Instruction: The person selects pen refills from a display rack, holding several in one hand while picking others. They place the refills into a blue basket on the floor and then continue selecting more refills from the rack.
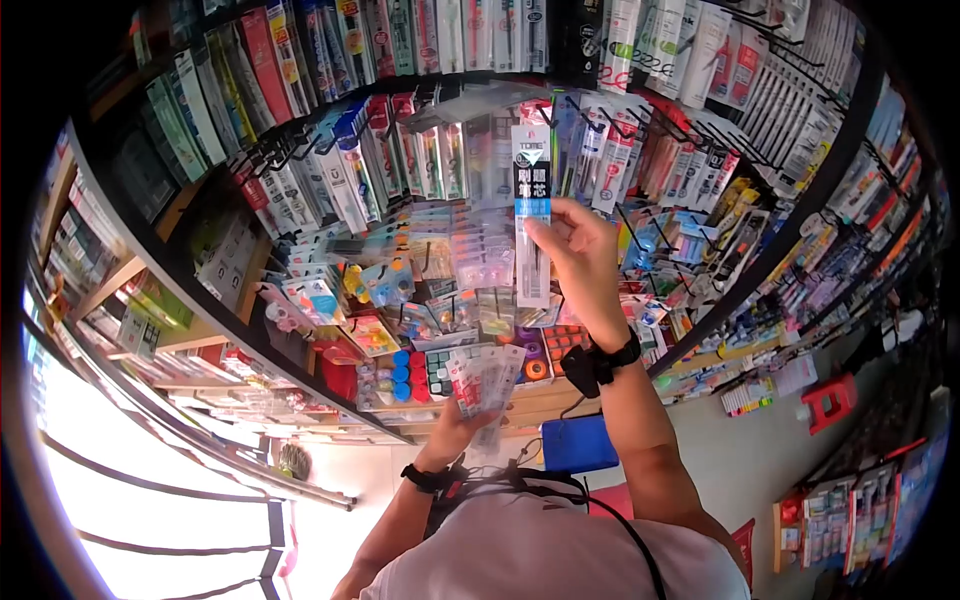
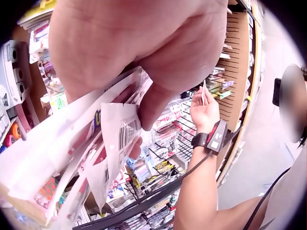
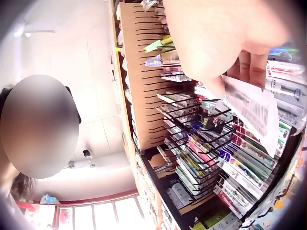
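Observation:
In the head view the right hand [image 1: 583, 262] pinches a slim packet [image 1: 533, 215] with a black and blue label, held upright before the hanging packets. The right wrist view shows the barcoded back of that packet [image 3: 254, 112] between thumb and fingers [image 3: 252, 67]. Lower down, the left hand [image 1: 457, 428] grips a fanned bunch of clear and red-printed packets [image 1: 484, 380]. Close up in the left wrist view, the left hand [image 2: 139, 48] has its thumb over the bunch [image 2: 112, 143], one packet showing a barcode.
Black hooks with hanging packets [image 1: 430, 150] fill the curved rack ahead. Blue and red round items [image 1: 402, 375] stand on the lower shelf. A blue stool-like object [image 1: 580, 443] is below, a red stool [image 1: 829, 403] at the right. More racks [image 1: 860, 510] stand at lower right.

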Tool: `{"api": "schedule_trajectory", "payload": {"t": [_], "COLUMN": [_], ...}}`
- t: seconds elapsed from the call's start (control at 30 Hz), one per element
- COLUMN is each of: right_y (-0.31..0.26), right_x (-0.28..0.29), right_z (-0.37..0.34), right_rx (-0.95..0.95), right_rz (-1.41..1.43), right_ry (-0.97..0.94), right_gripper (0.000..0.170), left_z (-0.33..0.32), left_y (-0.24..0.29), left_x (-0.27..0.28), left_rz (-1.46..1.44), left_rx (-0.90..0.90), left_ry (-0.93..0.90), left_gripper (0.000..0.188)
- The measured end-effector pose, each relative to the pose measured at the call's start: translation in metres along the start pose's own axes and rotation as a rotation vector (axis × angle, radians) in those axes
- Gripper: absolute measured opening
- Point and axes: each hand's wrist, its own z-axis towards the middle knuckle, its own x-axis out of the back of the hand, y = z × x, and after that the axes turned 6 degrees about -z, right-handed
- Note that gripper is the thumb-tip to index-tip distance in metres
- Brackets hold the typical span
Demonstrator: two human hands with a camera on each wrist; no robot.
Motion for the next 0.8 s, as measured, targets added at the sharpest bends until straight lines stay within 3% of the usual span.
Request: {"api": "schedule_trajectory", "payload": {"t": [0.33, 0.8], "right_y": [-0.001, 0.021], "right_x": [-0.011, -0.01], "right_z": [0.006, 0.02], "right_rx": [0.036, 0.039], "right_rz": [0.065, 0.025], "right_ry": [-0.009, 0.039], "right_gripper": [0.019, 0.029], "left_z": [-0.012, -0.027], "left_y": [-0.024, -0.007], "left_x": [0.009, 0.008], "left_rz": [0.068, 0.089], "left_rx": [-0.041, -0.037], "left_ry": [0.086, 0.141], "left_gripper": [0.039, 0.031]}}
